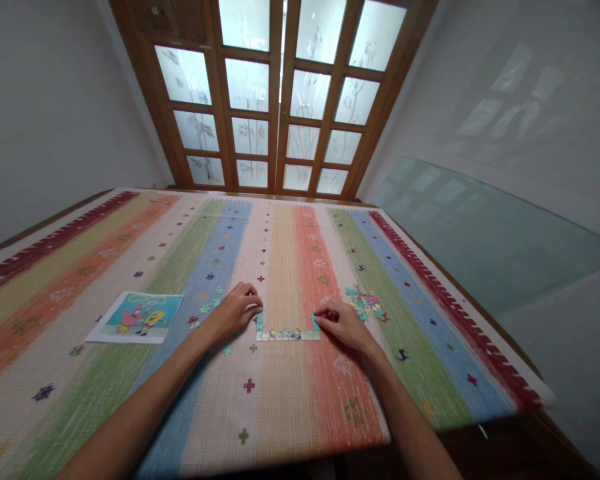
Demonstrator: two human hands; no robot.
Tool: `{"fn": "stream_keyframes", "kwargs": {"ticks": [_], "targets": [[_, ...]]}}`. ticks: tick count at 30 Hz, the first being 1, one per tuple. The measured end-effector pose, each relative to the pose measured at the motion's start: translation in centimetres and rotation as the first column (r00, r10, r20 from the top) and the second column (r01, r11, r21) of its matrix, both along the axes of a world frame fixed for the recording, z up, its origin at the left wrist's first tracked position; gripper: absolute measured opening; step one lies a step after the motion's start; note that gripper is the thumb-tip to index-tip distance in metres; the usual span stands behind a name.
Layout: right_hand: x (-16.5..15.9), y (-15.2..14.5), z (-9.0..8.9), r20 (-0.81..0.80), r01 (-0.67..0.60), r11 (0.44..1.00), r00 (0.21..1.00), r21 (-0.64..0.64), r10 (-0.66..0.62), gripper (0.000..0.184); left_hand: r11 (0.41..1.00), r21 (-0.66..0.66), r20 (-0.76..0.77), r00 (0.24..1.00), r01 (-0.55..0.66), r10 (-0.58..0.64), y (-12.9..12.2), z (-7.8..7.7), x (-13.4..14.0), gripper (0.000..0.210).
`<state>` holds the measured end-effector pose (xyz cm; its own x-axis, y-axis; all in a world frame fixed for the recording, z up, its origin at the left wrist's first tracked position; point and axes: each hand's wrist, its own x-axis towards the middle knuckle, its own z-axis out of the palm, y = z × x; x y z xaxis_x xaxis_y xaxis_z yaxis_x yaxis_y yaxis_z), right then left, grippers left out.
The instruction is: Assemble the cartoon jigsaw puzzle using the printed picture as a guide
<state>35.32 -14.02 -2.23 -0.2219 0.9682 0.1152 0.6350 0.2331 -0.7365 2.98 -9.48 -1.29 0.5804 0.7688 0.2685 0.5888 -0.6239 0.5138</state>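
Note:
A partly joined jigsaw puzzle (287,335) lies on the cloth, a bottom row with a short column rising at each end. My left hand (237,310) is closed in a pinch at the top of the left column, on a teal puzzle piece (260,312). At the right column my right hand (343,321) pinches another teal puzzle piece (315,321); the fingers partly cover it. Beyond the right hand sits a pile of loose puzzle pieces (364,301). Several loose teal pieces (206,307) lie left of the left hand.
A printed cartoon picture (139,318) lies flat at the left. A striped tablecloth (280,400) covers the table. Behind the table stand wooden doors (280,133) with frosted panes. A pale green glass panel (490,233) is by the right wall.

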Motion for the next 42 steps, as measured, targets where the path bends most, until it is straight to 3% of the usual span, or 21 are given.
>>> {"fn": "stream_keyframes", "kwargs": {"ticks": [9,16,21,37,42], "targets": [[0.2,0.0,-0.1,-0.035,-0.026,1.000,0.999,0.005,0.026,0.013,1.000,0.006,0.020,1.000,-0.017,0.017,-0.7,0.8,-0.4,0.025],[1.0,-0.2,0.1,-0.060,-0.067,0.998,0.996,-0.020,0.066,0.017,0.999,0.052,-0.062,0.998,-0.010,0.013,-3.1,0.5,-1.3,0.023],[1.6,-0.5,0.6,-0.031,-0.100,0.995,0.995,-0.030,0.099,0.027,0.999,0.039,-0.092,0.996,0.000,0.003,-4.3,0.2,-1.6,0.036],[1.5,-0.6,0.7,0.039,-0.151,0.989,0.988,-0.004,0.151,0.026,0.997,0.081,-0.131,0.991,-0.002,0.013,-4.5,-0.2,-1.9,0.033],[1.5,-0.6,0.4,0.013,-0.155,0.988,0.988,-0.004,0.155,0.039,0.997,0.078,-0.124,0.992,-0.024,0.034,-4.6,0.2,-2.3,0.034]]}}
